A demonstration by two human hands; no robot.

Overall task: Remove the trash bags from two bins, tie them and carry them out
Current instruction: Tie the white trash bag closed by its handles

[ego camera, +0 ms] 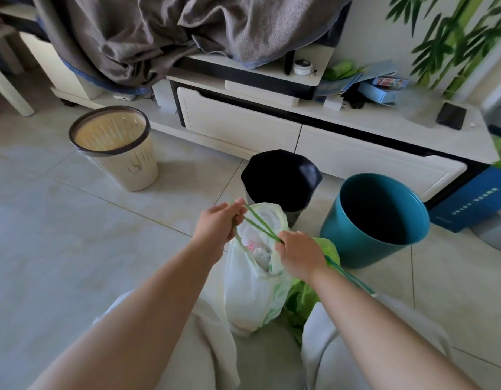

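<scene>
A white trash bag point(252, 291) stands on the floor between my knees, its mouth still open with trash showing inside. My left hand point(218, 223) pinches the bag's green drawstring point(259, 222) and holds it stretched up and to the left. My right hand point(297, 254) grips the other end of the string at the bag's right rim. A green trash bag point(305, 299) lies crumpled right behind the white one, and its blue-green string runs under my right wrist. Three bins stand near: a teal bin point(356, 249), a black-lined bin point(280, 178) and a cream slotted bin point(122, 164).
A low white TV cabinet point(314, 136) runs along the back, with a grey blanket point(148, 35) draped over it, boxes and a black phone point(452, 115). A blue box point(474, 201) sits at the right. Pale floor tiles point(61, 235) stretch out to the left.
</scene>
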